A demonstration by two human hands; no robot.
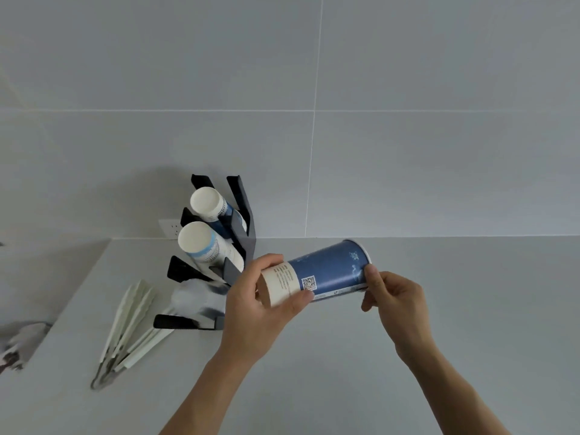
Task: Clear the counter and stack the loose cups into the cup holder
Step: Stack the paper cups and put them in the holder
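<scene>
At the centre of the frame, both hands are holding a blue paper cup [317, 273] sideways above the counter [439, 309]. The left hand [260, 304] is gripping its cream base end, and the right hand [392, 296] is pinching the rim end between thumb and fingers. The cup is showing a QR code and small print too fine to read. To the left, a black cup holder [241, 221] is carrying two stacks of cups [205, 227], bottoms facing out. White tongs [131, 328] are lying at lower left.
</scene>
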